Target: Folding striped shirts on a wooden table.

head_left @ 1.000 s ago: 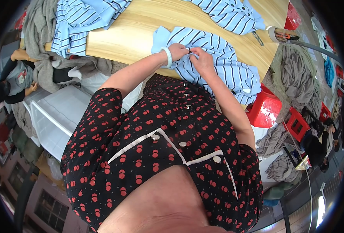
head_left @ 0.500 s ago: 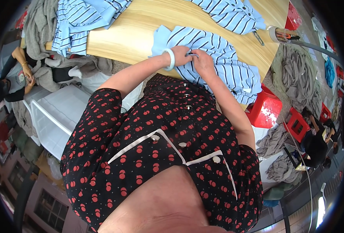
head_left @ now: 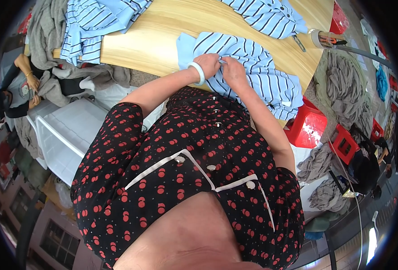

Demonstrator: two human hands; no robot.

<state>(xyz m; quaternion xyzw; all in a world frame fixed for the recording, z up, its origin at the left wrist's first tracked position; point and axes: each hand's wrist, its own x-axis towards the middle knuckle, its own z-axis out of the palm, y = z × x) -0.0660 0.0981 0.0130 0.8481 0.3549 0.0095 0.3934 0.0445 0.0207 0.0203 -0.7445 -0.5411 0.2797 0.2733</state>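
Observation:
A light blue garment with dark stripes (head_left: pixel 253 63) lies on the wooden table (head_left: pixel 154 40) in front of me. My left hand (head_left: pixel 209 64), with a pale bangle on the wrist, and my right hand (head_left: pixel 234 72) are close together on the garment. Both pinch a small bit of its fabric between the fingertips. What exactly sits between the fingers is too small to tell.
Two more striped blue garments lie on the table, one at far left (head_left: pixel 91 22), one at the back (head_left: pixel 271 15). Grey clothes (head_left: pixel 343 85) pile at the right beside red stools (head_left: pixel 309 128). A white bin (head_left: pixel 68 130) stands at my left. Another person (head_left: pixel 23 85) sits beyond it.
My hands have stayed together on the striped garment, with only slight shifts of the fingers. The person at far left has come further into view.

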